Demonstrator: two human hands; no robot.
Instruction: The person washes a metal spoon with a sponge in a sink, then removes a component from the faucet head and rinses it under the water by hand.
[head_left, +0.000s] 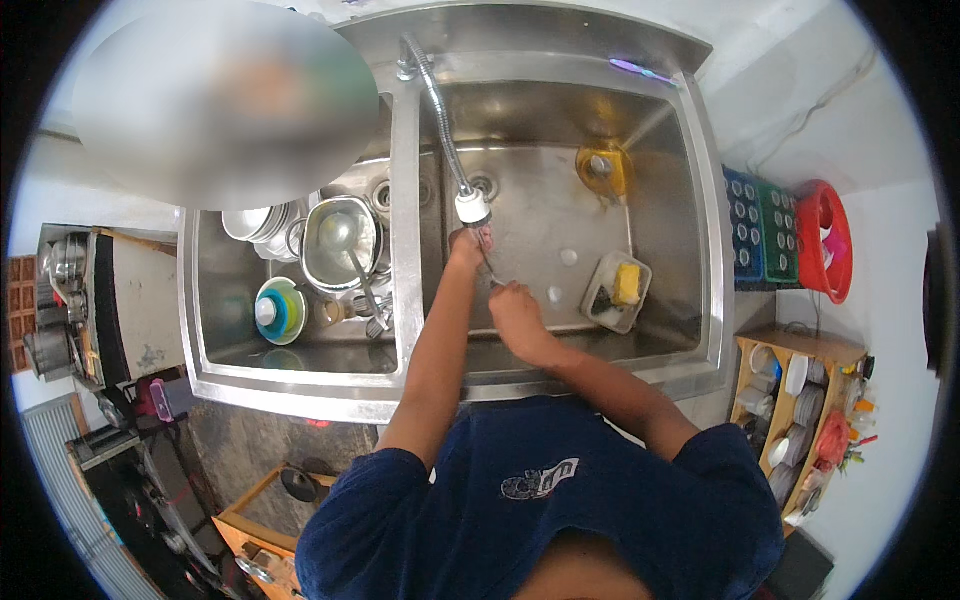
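Over the right sink basin (540, 225), my left hand (468, 247) is directly below the white spray head of a flexible metal faucet (471, 204). My right hand (516, 304) is closed on the near end of a thin metal utensil (489, 268), whose far end reaches my left hand. Its exact kind is too small to tell, and what lies in my left palm is partly hidden by the spray head. To the right, a yellow sponge (627, 284) lies in a clear plastic container (606, 313). A round amber dish (583, 166) stands farther back in the same basin.
The left basin holds a metal pot (339, 232) with a ladle, stacked bowls (281, 311), white dishes (247, 223) and cutlery (375, 307). A purple brush (641, 71) rests on the back rim. Crates (778, 232) and a red basket (832, 270) stand at right.
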